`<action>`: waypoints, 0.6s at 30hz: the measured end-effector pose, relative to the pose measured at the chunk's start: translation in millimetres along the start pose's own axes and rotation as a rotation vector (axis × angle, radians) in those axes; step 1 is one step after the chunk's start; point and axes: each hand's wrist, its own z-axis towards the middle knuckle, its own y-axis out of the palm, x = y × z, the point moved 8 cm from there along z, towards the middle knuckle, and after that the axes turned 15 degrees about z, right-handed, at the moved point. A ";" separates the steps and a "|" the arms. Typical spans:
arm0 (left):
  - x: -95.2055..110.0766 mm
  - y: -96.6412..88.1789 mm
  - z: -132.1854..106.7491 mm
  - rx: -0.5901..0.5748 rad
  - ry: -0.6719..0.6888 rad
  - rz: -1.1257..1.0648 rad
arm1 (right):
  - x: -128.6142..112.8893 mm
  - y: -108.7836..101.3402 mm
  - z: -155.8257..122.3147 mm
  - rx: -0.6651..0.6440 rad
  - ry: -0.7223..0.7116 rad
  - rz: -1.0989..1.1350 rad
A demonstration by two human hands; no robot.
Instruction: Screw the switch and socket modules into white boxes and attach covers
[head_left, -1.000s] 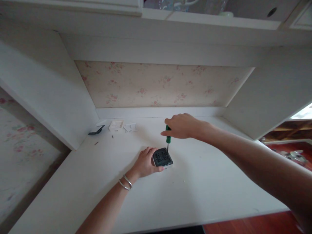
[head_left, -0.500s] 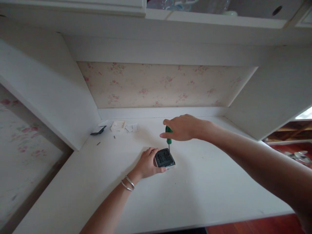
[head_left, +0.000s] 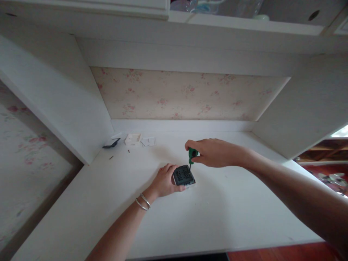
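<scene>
A dark, square wall socket [head_left: 182, 176] with a pale underside rests on the white table. My left hand [head_left: 165, 182] grips it from the left, thumb along the near edge and fingers at the far side. In my right hand [head_left: 208, 152] is a screwdriver [head_left: 192, 155] with a green handle and a thin metal shaft. Its shaft leans a little, and the tip meets the socket near its right edge; the exact contact point is too small to make out.
Back left on the white table [head_left: 233, 217] lie a black cover plate [head_left: 112, 143], a shallow white box [head_left: 133, 139] and a thin white frame [head_left: 148, 141]. Two small dark screws [head_left: 111, 157] lie before them. Cabinet side panels [head_left: 301, 105] flank the table, and a shelf hangs above.
My right hand has moved down and slightly right, and the screwdriver has gone from nearly upright to tilted right. My left hand and the socket stay in place.
</scene>
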 end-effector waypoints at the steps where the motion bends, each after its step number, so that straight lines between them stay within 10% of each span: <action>1: 0.1 0.2 -0.2 -0.002 0.003 -0.002 | 3.6 -0.4 -0.1 0.027 0.040 -0.029; 8: 0.7 -1.4 -1.4 -0.002 -0.007 -0.013 | 38.5 -15.0 -4.2 0.239 0.395 -0.241; 18: -0.6 0.1 -0.9 -0.009 0.007 -0.010 | 86.2 -33.6 -40.4 0.443 0.532 0.115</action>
